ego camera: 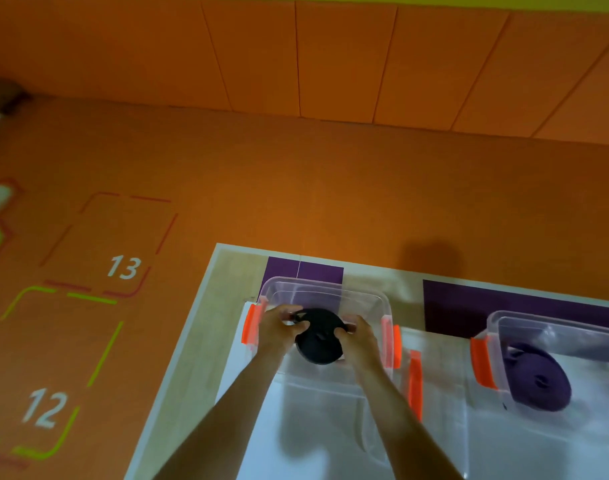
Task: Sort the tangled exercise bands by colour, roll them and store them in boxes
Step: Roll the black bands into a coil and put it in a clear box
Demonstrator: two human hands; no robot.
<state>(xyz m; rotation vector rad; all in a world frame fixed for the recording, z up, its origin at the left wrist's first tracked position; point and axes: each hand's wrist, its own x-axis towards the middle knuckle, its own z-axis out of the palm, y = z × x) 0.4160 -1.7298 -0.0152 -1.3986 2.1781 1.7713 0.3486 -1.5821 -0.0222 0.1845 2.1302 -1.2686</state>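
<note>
Both hands, left hand (278, 327) and right hand (360, 336), grip the rolled black band (318, 341) over the clear box (330, 289); next, lower and release.

A rolled black exercise band (318, 337), a rolled purple band (540, 381), clear plastic boxes (325, 289) with orange latches (251, 323), orange floor (296, 188).

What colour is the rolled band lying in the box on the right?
Dark purple. The rolled band lies in the clear right-hand box, seen in the head view.
</note>
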